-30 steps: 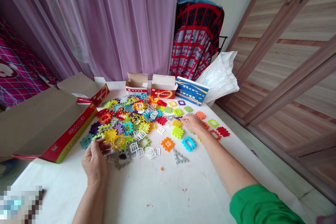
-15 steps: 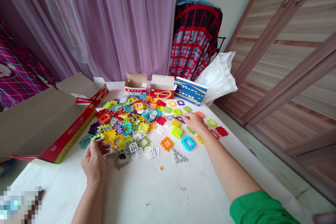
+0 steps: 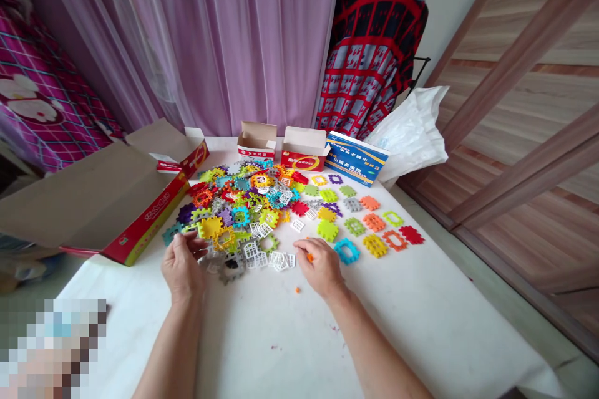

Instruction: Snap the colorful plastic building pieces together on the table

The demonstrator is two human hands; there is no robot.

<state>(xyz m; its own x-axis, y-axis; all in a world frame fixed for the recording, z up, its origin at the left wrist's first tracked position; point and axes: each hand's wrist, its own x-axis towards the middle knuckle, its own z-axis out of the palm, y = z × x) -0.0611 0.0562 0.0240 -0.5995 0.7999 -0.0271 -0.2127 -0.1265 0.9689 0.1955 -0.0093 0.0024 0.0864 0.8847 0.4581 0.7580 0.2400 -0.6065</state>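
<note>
Your left hand [image 3: 185, 267] is at the near-left edge of the pile [image 3: 227, 218] of toothed plastic pieces, fingers bent, fingertips beside the yellow piece [image 3: 210, 226]; whether it pinches anything cannot be told. Your right hand [image 3: 321, 267] is low over the white tabletop [image 3: 262, 330], fingers curled, thumb and forefinger near each other; orange piece [image 3: 310, 257] shows in part beneath the fingers, mostly covered; cannot tell if it is gripped or merely touched. Between your hands: white lattice pieces [image 3: 279, 260], overlapping, and a grey piece [image 3: 223, 273] with a dark opening; small orange bit [image 3: 297, 290] just on your side of these. Beyond your right hand, pieces lie spread out singly; nearest are a lime piece [image 3: 327, 230] and a blue frame [image 3: 355, 253]; red piece [image 3: 412, 235] farthest right. Large open box [image 3: 156, 215] to the left of the pile; blue box [image 3: 356, 159] behind, at the right.
</note>
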